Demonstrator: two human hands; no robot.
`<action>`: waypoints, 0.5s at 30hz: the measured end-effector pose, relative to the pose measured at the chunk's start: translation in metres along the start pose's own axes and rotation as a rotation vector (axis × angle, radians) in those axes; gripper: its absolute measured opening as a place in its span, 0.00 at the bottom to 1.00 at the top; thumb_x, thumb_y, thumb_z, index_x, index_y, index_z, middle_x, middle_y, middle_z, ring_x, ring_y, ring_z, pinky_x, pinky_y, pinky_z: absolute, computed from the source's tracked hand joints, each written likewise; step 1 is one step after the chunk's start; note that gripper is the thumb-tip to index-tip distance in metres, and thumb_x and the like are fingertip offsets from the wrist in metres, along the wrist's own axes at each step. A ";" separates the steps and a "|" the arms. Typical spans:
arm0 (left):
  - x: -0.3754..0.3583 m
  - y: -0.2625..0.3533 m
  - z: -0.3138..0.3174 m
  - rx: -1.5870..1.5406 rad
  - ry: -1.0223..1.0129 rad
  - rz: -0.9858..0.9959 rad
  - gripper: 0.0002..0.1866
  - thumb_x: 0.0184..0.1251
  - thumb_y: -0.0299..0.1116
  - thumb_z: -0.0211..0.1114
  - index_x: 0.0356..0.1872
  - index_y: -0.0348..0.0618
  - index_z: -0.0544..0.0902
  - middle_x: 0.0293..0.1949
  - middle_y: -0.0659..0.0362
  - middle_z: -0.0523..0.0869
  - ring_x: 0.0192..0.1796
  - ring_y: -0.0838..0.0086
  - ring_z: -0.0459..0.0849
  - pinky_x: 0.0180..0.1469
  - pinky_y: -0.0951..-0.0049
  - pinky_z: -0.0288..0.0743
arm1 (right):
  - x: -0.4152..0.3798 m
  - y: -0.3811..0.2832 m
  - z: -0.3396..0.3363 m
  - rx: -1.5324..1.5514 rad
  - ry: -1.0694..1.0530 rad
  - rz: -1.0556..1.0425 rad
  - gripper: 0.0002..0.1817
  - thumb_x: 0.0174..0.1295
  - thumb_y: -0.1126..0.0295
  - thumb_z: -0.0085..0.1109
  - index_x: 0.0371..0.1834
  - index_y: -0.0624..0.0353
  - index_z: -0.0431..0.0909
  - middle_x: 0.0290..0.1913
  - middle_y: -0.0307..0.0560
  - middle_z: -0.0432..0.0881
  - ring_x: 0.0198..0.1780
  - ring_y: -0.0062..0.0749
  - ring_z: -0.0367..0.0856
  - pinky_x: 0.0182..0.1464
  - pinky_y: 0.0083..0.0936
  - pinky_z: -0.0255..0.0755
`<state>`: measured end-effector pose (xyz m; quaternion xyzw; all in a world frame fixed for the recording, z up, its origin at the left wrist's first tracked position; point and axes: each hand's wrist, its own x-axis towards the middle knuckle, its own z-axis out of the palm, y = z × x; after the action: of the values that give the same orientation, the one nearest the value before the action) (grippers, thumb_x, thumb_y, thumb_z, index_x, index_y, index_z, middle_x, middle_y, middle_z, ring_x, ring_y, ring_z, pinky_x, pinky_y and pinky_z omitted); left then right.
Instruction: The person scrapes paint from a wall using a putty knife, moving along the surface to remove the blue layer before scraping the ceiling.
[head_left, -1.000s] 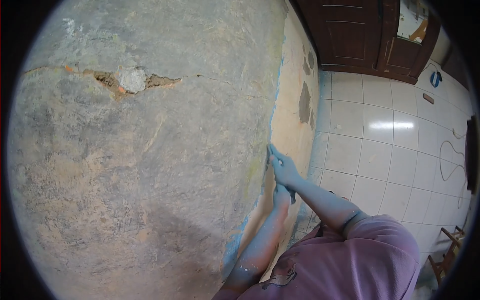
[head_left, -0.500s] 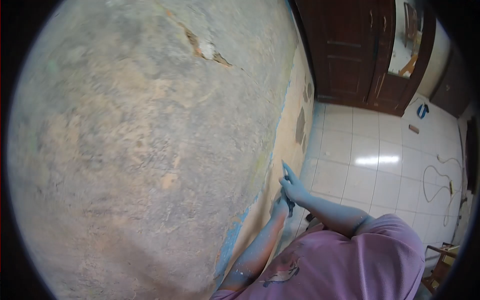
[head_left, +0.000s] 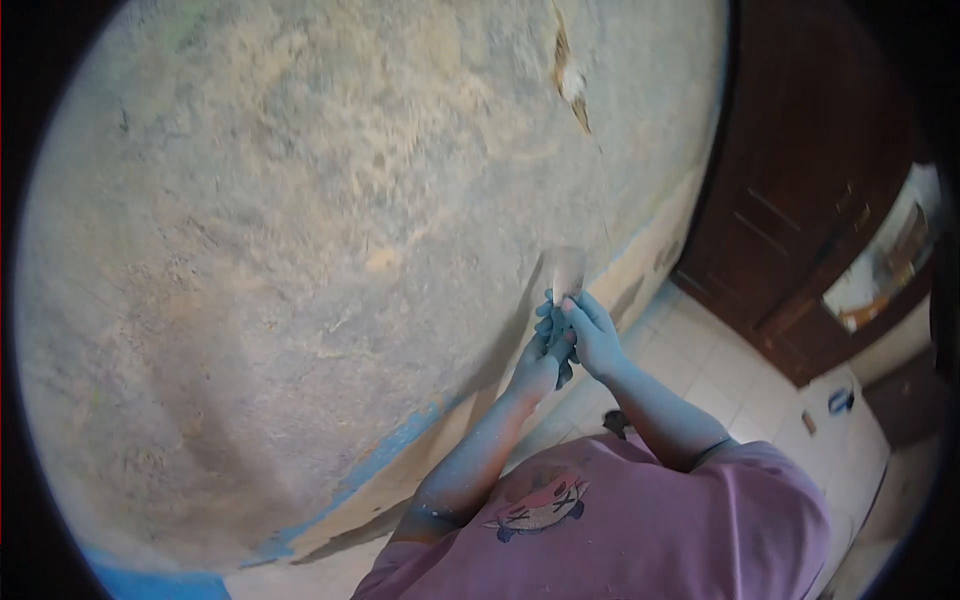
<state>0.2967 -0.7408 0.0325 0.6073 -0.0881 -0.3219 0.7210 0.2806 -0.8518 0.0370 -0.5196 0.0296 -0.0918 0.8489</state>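
Note:
A scraper (head_left: 568, 272) with a flat, wide metal blade points up and away from me, its blade in front of the bare wall (head_left: 330, 300). My left hand (head_left: 540, 358) is wrapped round its handle, fingers curled and dusted blue. Beside it, my right hand (head_left: 594, 334) closes on the tool near the base of the blade, thumb lying along it. Most of the handle is hidden by the fingers. The wall is mottled grey and beige, with patches of paint scraped off.
A long crack (head_left: 570, 85) with broken plaster runs down the upper wall. Blue paint (head_left: 395, 435) edges the wall's lower band. At the right stands a dark wooden wardrobe (head_left: 790, 190) with a mirror (head_left: 885, 262). On the tiled floor (head_left: 690, 380) lie a small brown block (head_left: 808, 422) and a blue object (head_left: 840, 402).
My view has swung, so the crack and wardrobe sit further right. Both hands have risen against the wall, and the scraper's blade now shows its flat side.

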 end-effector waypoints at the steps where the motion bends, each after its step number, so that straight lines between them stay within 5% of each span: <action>1: 0.006 0.010 0.011 -0.042 0.004 -0.013 0.13 0.71 0.45 0.51 0.41 0.47 0.71 0.23 0.68 0.70 0.16 0.85 0.64 0.17 0.83 0.53 | 0.009 -0.015 -0.005 -0.090 -0.066 -0.083 0.16 0.69 0.63 0.42 0.50 0.63 0.69 0.42 0.46 0.78 0.39 0.26 0.78 0.41 0.21 0.71; 7: 0.043 0.026 0.067 -0.105 -0.054 0.057 0.20 0.72 0.54 0.42 0.45 0.47 0.69 0.23 0.67 0.70 0.20 0.85 0.64 0.20 0.84 0.54 | 0.049 -0.068 -0.058 -0.136 -0.293 -0.138 0.15 0.69 0.62 0.44 0.47 0.64 0.71 0.33 0.43 0.79 0.33 0.22 0.77 0.37 0.19 0.71; 15: 0.078 -0.020 0.081 0.172 0.225 0.025 0.20 0.71 0.49 0.47 0.47 0.42 0.71 0.25 0.67 0.69 0.24 0.86 0.62 0.24 0.83 0.55 | 0.077 -0.044 -0.128 0.126 -0.357 0.083 0.16 0.69 0.60 0.42 0.44 0.63 0.71 0.35 0.44 0.78 0.34 0.23 0.76 0.38 0.20 0.71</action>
<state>0.3085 -0.8530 0.0128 0.6980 -0.0416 -0.2340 0.6755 0.3318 -0.9981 0.0205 -0.4719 -0.1058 0.0353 0.8745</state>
